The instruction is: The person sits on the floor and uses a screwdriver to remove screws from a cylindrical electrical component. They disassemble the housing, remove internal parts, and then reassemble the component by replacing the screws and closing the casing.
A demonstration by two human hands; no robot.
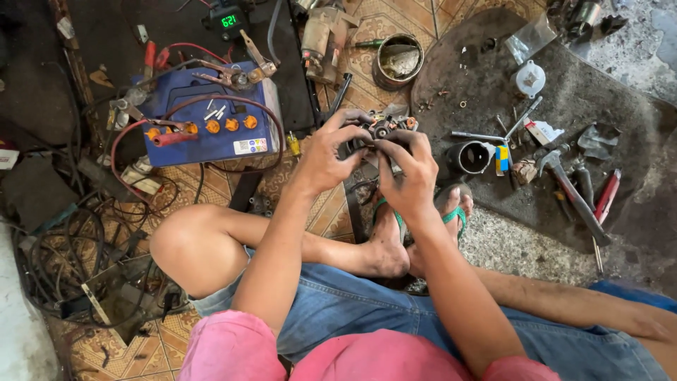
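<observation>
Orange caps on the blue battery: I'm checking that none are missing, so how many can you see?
4 show in a row along the near edge of the blue battery: orange caps at and. A red clamp covers the gap after the first, so more may be hidden.

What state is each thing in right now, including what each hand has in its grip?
Left hand: closed around the small motor part.
Right hand: fingers pinching the same part from the other side.
Small motor part: held up off the floor between both hands.
Blue battery: on the floor, clamps and red cables attached on top.
Digital meter: lit, green digits showing.
Metal can: upright, open.
Black cylinder housing: lying on the mat, open end showing.
Hammer: lying flat on the mat.
</observation>
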